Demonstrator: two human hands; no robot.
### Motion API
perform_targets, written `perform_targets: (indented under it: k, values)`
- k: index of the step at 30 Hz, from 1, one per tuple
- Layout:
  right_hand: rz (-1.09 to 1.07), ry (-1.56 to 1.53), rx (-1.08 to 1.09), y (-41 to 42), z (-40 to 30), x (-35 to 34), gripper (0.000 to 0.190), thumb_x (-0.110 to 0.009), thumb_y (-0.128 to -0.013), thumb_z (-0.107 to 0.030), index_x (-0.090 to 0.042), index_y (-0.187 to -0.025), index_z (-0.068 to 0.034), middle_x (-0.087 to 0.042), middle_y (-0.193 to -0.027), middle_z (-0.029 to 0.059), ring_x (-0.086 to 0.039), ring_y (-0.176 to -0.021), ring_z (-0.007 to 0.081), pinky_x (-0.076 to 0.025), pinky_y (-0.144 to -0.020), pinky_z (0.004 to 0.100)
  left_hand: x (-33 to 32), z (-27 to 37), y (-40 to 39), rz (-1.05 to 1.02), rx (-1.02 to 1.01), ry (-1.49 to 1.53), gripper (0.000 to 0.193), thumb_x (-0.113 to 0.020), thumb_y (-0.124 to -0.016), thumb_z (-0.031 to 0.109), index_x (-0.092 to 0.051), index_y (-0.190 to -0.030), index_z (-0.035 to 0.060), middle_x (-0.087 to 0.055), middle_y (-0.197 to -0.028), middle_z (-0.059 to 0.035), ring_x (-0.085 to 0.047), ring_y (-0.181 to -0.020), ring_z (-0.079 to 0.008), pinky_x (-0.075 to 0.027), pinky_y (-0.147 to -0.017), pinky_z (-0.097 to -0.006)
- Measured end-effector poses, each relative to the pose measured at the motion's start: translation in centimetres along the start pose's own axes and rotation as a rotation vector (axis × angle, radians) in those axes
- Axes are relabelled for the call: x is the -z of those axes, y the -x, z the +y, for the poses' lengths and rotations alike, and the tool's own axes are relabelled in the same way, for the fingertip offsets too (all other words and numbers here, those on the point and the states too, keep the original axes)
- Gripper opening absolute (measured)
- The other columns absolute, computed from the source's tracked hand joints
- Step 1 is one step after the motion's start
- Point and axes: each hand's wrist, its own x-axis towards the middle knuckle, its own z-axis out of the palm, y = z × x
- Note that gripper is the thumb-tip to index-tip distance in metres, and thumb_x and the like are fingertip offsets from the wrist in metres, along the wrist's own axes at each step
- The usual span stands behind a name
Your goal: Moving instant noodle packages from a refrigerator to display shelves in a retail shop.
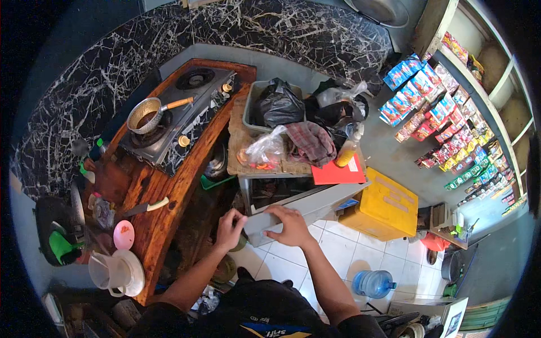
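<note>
A grey metal drawer (304,202) stands pulled out of the grey cabinet below a board-topped surface, its inside dark with contents I cannot make out. My right hand (291,226) is at the drawer's front, thumb and fingers spread apart, fingertips by the upper edge. Whether they press on it is unclear. Beside the drawer's left front corner is my left hand (231,230), its fingers curled and thumb near the index finger; a grip on the corner cannot be made out.
Left, a wooden counter (146,236) carries a gas stove (181,114), a saucepan (144,116) and a kitchen knife (146,207). Above the drawer lie a red folder (338,171), a pump bottle (348,148) and plastic bags. A yellow box (384,205) and a water jug (374,284) stand right.
</note>
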Motion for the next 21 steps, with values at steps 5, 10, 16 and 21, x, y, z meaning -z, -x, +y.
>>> perform_targets:
  k: [5,10,16,21]
  values:
    - [-0.077,-0.151,-0.015,5.8,0.3,2.0,0.037,-0.072,-0.083,-0.042,-0.067,-0.108,-0.015,-0.070,-0.107,0.0077,-0.066,-0.099,0.0299,-0.045,-0.091,0.0409,-1.9,-1.6,4.8,-0.120,0.150,0.116,0.054,-0.039,-0.104,0.042,-0.061,-0.074,0.0021,-0.064,-0.073,-0.0078,-0.061,-0.073,-0.0181,-0.046,-0.072,-0.0339]
    - [-0.155,-0.168,-0.074,11.6,0.3,5.3,0.026,-0.068,-0.086,-0.041,-0.072,-0.094,-0.016,-0.072,-0.089,0.0072,-0.068,-0.084,0.0286,-0.049,-0.080,0.0395,-7.4,-0.6,7.5,-0.103,0.273,0.188,0.058,-0.039,-0.104,0.044,-0.062,-0.072,0.0016,-0.063,-0.068,-0.0061,-0.060,-0.071,-0.0157,-0.047,-0.072,-0.0309]
    - [-0.147,-0.020,-0.107,18.1,2.2,8.2,0.023,-0.070,-0.086,-0.038,-0.072,-0.078,-0.016,-0.070,-0.074,0.0043,-0.067,-0.068,0.0257,-0.050,-0.069,0.0369,-15.2,1.0,9.8,-0.218,0.321,0.363,0.044,-0.051,-0.103,0.034,-0.059,-0.074,0.0007,-0.059,-0.069,-0.0031,-0.058,-0.069,-0.0119,-0.046,-0.066,-0.0272]
    - [-0.058,-0.095,-0.302,21.8,4.0,11.6,0.023,-0.071,-0.085,-0.032,-0.070,-0.074,-0.012,-0.068,-0.068,0.0049,-0.066,-0.060,0.0263,-0.051,-0.056,0.0355,-18.0,1.6,11.6,-0.376,0.328,0.414,0.037,-0.055,-0.101,0.032,-0.061,-0.078,0.0035,-0.059,-0.070,0.0003,-0.054,-0.064,-0.0085,-0.044,-0.062,-0.0251]
